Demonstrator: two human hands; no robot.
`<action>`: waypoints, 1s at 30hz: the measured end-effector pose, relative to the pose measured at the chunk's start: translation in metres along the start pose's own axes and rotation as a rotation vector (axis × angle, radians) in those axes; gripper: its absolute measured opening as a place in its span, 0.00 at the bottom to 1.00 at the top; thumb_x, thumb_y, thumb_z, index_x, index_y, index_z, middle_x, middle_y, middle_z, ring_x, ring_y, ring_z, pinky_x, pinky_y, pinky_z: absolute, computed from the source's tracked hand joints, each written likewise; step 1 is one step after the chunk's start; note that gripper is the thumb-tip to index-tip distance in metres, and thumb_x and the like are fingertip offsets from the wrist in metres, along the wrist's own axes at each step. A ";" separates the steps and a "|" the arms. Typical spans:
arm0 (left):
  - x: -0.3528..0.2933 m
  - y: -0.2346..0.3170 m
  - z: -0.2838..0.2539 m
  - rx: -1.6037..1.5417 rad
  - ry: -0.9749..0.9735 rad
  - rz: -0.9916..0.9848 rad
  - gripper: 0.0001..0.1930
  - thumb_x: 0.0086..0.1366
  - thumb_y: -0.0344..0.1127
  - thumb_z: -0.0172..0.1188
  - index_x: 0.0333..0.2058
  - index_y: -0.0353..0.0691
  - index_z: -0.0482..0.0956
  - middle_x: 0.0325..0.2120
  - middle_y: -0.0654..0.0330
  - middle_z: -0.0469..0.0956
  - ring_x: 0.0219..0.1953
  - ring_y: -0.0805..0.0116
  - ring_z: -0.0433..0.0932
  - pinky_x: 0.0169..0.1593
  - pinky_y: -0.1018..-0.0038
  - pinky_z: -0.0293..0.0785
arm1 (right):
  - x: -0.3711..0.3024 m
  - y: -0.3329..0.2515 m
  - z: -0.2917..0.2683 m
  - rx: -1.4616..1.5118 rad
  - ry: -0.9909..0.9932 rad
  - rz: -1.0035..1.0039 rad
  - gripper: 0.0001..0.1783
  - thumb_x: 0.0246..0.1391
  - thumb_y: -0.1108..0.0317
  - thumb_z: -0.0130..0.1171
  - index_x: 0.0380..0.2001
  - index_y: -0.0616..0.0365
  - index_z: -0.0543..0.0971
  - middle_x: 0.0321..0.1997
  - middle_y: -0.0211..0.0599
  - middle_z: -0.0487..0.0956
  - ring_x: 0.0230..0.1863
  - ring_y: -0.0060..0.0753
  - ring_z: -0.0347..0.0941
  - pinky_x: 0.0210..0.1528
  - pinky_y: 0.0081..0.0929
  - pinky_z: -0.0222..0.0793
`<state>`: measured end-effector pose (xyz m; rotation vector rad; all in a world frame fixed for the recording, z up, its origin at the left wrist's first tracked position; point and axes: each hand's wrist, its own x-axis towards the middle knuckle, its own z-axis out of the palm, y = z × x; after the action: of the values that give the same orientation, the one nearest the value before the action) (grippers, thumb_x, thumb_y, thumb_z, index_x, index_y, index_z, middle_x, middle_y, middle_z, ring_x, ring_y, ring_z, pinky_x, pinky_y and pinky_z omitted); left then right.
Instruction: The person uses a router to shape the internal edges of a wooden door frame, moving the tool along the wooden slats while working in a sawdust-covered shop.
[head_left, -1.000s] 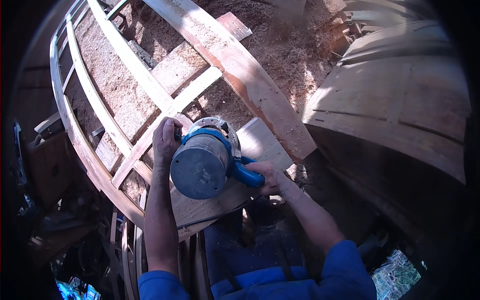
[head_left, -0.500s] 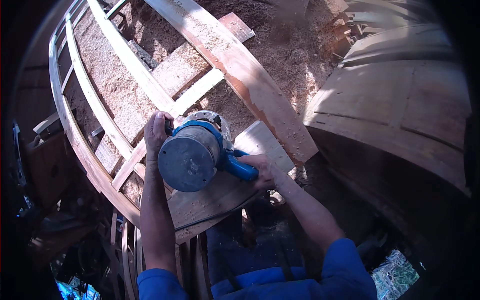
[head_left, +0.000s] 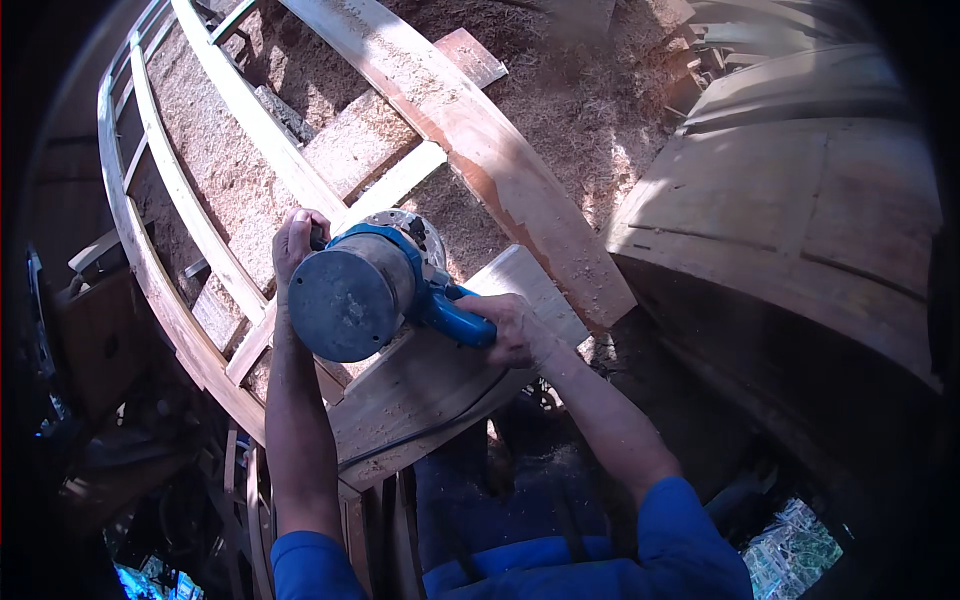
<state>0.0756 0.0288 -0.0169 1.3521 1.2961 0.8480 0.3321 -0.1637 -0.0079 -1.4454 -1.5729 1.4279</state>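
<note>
The router (head_left: pixel 352 298) is over the wooden frame's (head_left: pixel 250 112) near end, left hand (head_left: pixel 295 245) gripping its dark knob (head_left: pixel 318 238), right hand (head_left: pixel 515 330) its blue handle (head_left: pixel 455 320). It seems to be shaping wood (dusty work!); the next push should be level.

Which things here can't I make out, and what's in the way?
All in the head view:
Underside of the blue-and-grey cylindrical power tool: hidden by its own body.
Small dark knob: partly covered by the left hand.
Palm of the right hand: hidden by the back of that hand.
Wide pale curved wooden plank: far end cut off by the top edge.
Dark clutter, lower left: too shadowed to tell apart.
</note>
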 end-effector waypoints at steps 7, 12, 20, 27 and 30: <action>0.017 0.012 -0.006 0.101 -0.067 0.087 0.19 0.72 0.44 0.42 0.25 0.40 0.70 0.20 0.65 0.66 0.22 0.76 0.63 0.28 0.77 0.60 | 0.019 -0.005 0.004 -0.014 0.029 -0.002 0.31 0.34 0.71 0.68 0.48 0.48 0.76 0.36 0.41 0.82 0.39 0.45 0.81 0.42 0.35 0.76; 0.037 0.018 -0.013 0.204 -0.081 0.105 0.19 0.73 0.40 0.39 0.25 0.39 0.69 0.22 0.62 0.66 0.25 0.73 0.64 0.33 0.74 0.63 | 0.037 -0.007 0.011 -0.008 0.075 -0.009 0.29 0.35 0.70 0.68 0.47 0.48 0.76 0.34 0.42 0.82 0.38 0.45 0.81 0.41 0.36 0.76; 0.045 0.023 -0.017 0.440 -0.127 0.338 0.14 0.70 0.38 0.45 0.27 0.37 0.69 0.23 0.60 0.68 0.26 0.67 0.68 0.34 0.72 0.65 | 0.039 -0.013 0.018 0.014 0.111 -0.024 0.28 0.36 0.72 0.65 0.47 0.51 0.76 0.34 0.43 0.82 0.37 0.47 0.81 0.40 0.36 0.75; 0.021 0.017 -0.001 0.578 -0.130 0.490 0.10 0.63 0.37 0.52 0.28 0.37 0.71 0.23 0.58 0.70 0.25 0.65 0.71 0.30 0.72 0.66 | 0.007 -0.002 0.023 0.044 0.114 0.002 0.31 0.31 0.72 0.64 0.47 0.48 0.75 0.35 0.44 0.81 0.39 0.50 0.79 0.42 0.41 0.74; 0.010 0.006 -0.001 0.467 -0.113 0.409 0.18 0.70 0.43 0.44 0.26 0.37 0.73 0.21 0.60 0.70 0.23 0.70 0.70 0.28 0.74 0.64 | -0.009 -0.006 0.027 0.079 0.122 0.000 0.30 0.32 0.73 0.63 0.46 0.49 0.76 0.35 0.44 0.81 0.40 0.50 0.79 0.43 0.40 0.74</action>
<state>0.0779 0.0396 -0.0123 2.0549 1.1885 0.7468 0.3078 -0.1798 -0.0072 -1.4574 -1.4263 1.3596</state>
